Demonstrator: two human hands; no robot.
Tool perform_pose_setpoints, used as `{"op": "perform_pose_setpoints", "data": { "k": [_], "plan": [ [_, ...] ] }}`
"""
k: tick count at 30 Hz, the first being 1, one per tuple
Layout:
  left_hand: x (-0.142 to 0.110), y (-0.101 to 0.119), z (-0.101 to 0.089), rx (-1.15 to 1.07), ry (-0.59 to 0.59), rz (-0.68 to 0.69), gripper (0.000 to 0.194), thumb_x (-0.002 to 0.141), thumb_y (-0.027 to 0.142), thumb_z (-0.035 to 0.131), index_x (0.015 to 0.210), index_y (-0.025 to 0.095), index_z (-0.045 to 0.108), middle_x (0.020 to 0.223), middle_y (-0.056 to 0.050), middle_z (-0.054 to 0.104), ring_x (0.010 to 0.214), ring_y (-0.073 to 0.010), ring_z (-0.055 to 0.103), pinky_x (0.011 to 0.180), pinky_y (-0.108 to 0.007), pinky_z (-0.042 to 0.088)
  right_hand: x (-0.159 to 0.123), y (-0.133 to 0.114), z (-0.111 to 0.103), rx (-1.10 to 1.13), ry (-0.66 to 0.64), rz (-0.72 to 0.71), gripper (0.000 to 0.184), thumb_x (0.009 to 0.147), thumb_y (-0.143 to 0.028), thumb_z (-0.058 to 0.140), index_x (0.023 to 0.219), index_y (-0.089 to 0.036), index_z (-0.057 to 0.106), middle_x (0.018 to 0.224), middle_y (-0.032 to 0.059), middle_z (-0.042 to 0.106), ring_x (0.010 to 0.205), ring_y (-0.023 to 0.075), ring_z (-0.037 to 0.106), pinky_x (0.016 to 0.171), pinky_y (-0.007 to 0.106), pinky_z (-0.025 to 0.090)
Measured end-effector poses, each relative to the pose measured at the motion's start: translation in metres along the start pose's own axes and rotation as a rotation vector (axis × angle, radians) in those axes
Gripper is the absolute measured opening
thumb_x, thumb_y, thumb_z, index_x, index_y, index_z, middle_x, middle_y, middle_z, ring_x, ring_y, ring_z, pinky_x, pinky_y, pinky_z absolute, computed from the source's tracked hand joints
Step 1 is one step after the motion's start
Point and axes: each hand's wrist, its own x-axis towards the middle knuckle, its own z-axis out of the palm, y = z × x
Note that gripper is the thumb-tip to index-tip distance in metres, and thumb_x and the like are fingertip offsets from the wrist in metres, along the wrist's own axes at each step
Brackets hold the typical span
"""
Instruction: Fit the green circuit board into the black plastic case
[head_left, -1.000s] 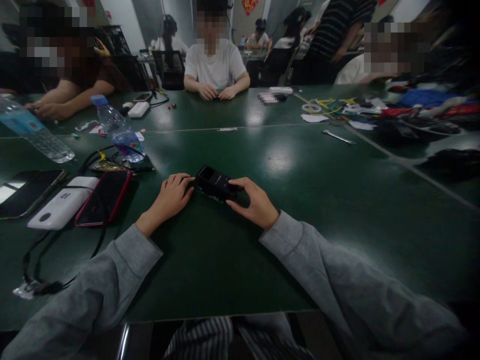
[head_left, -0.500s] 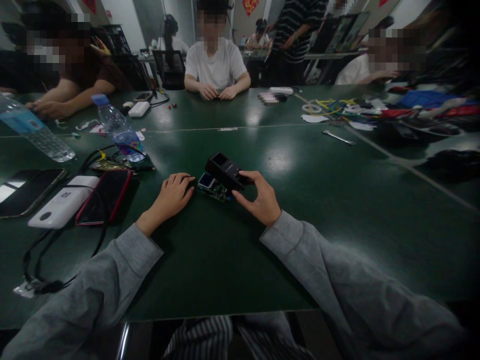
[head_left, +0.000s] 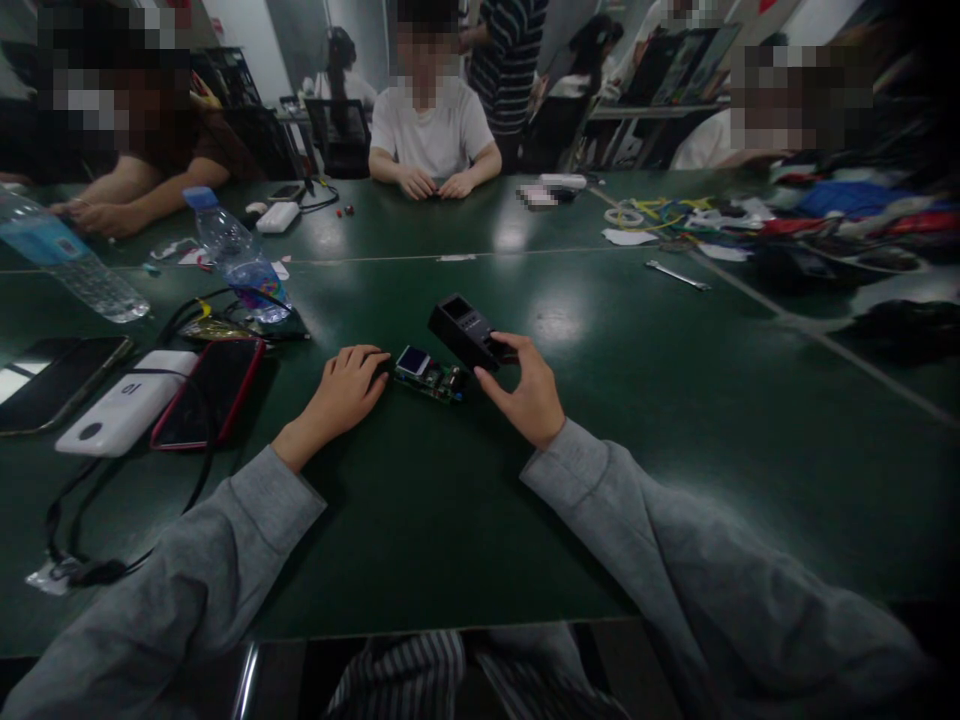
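Between the thumb and fingers of my right hand (head_left: pixel 526 388) is a black plastic casing (head_left: pixel 466 332) with a rectangular window and a row of small holes. It is tilted, just behind and to the right of a green circuit board (head_left: pixel 436 382). That board lies on the dark green table (head_left: pixel 450 520) and carries a small screen (head_left: pixel 413 361) at its left end. My left hand (head_left: pixel 346 392) rests on the table with fingers stretched out, its fingertips close to the board's left end. Whether they touch the board I cannot tell.
To the left lie a red-edged phone (head_left: pixel 210 394), a white power bank (head_left: pixel 129 404), a dark phone (head_left: pixel 64 384), cables and two water bottles (head_left: pixel 238 262). A wrench (head_left: pixel 677 275) and a pile of cables (head_left: pixel 817 225) are at the right. Other people sit around the table.
My right hand has lifted the black casing off the circuit board and moved it back and right, uncovering the board and its screen. My left hand has stayed in place.
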Motion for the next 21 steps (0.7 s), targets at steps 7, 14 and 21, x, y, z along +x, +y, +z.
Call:
{"op": "perform_pose_setpoints", "data": {
  "k": [7, 14, 21],
  "plan": [
    [-0.0003, 0.0013, -0.0021, 0.014, -0.008, 0.004, 0.04, 0.103, 0.035, 0.038, 0.137, 0.02, 0.051, 0.141, -0.012, 0.052, 0.129, -0.0308, 0.046, 0.103, -0.051, 0.041, 0.0004, 0.0014, -0.0001, -0.004, -0.029, 0.027, 0.044, 0.087, -0.032, 0.064, 0.128, -0.02, 0.052, 0.119, 0.0128, 0.063, 0.104, 0.0274, 0.065, 0.09, 0.05, 0.057],
    [0.0, 0.0015, -0.0028, 0.012, -0.01, 0.004, 0.039, 0.103, 0.035, 0.038, 0.137, 0.021, 0.051, 0.14, -0.012, 0.052, 0.129, -0.0307, 0.046, 0.103, -0.052, 0.042, -0.0016, 0.0078, 0.0026, -0.078, -0.126, 0.07, 0.043, 0.086, -0.028, 0.063, 0.127, -0.021, 0.052, 0.121, 0.0142, 0.062, 0.111, 0.0314, 0.063, 0.091, 0.054, 0.056],
    [0.0004, -0.0009, -0.0009, -0.006, 0.003, 0.008, 0.039, 0.102, 0.036, 0.039, 0.137, 0.023, 0.052, 0.139, -0.012, 0.053, 0.127, -0.031, 0.047, 0.103, -0.052, 0.041, -0.0029, 0.0101, 0.0039, -0.118, -0.203, 0.089, 0.044, 0.085, -0.026, 0.063, 0.127, -0.023, 0.052, 0.122, 0.0133, 0.061, 0.113, 0.032, 0.062, 0.095, 0.056, 0.054]
  ]
}}
